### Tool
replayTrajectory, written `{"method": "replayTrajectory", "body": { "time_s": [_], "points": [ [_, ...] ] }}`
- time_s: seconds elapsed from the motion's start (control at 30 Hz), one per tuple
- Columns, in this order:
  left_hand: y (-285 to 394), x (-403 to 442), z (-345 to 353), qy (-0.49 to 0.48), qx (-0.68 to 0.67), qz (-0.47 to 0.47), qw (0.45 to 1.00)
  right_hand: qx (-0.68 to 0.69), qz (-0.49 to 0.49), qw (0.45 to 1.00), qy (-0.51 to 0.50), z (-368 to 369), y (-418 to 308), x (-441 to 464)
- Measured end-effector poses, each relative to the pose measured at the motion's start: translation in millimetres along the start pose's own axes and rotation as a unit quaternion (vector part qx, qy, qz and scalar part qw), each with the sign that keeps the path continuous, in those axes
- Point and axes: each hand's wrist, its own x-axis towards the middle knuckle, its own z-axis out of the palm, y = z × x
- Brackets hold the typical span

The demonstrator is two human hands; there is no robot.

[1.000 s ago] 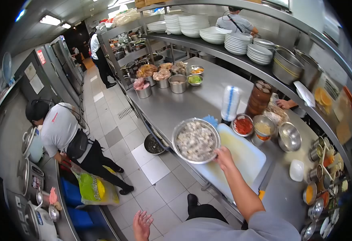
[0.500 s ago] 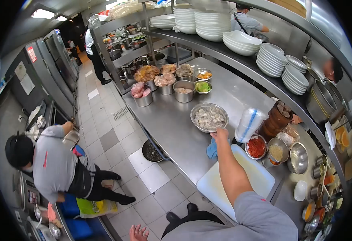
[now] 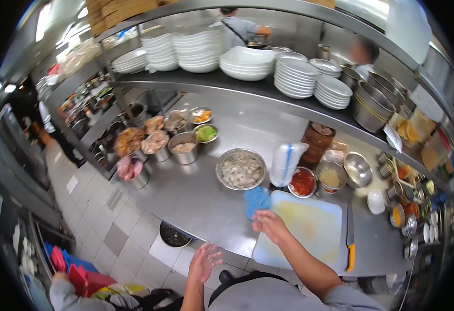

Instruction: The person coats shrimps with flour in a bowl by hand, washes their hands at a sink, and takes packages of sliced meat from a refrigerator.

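Blue cloth (image 3: 258, 201) just beside your right hand (image 3: 270, 226); left hand (image 3: 203, 263) free. Each grip empty, fingers apart. Risk: careless sweep could jostle metal bowl (image 3: 237, 187).

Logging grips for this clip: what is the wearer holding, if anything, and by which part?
Nothing: left hand and right hand are both empty, the right near the blue cloth.

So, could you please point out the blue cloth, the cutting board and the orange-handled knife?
Blue cloth (image 3: 257, 200), head view: middle of its crumpled top.
Cutting board (image 3: 309, 228), head view: bare upper surface.
Orange-handled knife (image 3: 350, 235), head view: blade near the handle.
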Motion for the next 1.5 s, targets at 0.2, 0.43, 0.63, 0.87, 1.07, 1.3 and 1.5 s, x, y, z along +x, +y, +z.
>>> {"method": "replayTrajectory", "body": {
  "time_s": [0.2, 0.43, 0.63, 0.87, 1.07, 1.3, 1.5],
  "points": [
    [11.1, 74.3, 41.6, -0.118, 0.063, -0.142, 0.981, 0.111, -0.077, 0.983, 0.127, -53.1, -5.3, -155.1],
    [-28.4, 97.3, 112.9, -0.281, 0.093, -0.279, 0.913, 0.207, -0.24, 0.864, 0.39, -136.2, 52.5, -303.8],
    [-97.8, 62.7, 155.6, -0.386, 0.118, -0.352, 0.845, 0.247, -0.27, 0.758, 0.54, -204.0, 142.5, -402.3],
    [-190.9, 1.2, 200.9, -0.419, 0.166, -0.406, 0.795, 0.297, -0.192, 0.691, 0.631, -294.8, 283.9, -503.5],
    [-305.1, -43.3, 270.5, -0.405, 0.185, -0.431, 0.784, 0.297, -0.127, 0.703, 0.633, -322.4, 268.7, -556.5],
    [-440.6, -122.8, 362.3, -0.461, 0.284, -0.491, 0.682, 0.296, -0.195, 0.736, 0.576, -390.1, 211.3, -617.0],
    [-552.7, -139.8, 406.8, -0.469, 0.339, -0.53, 0.62, 0.257, -0.223, 0.719, 0.606, -450.1, 170.6, -707.9]
  ]
}}
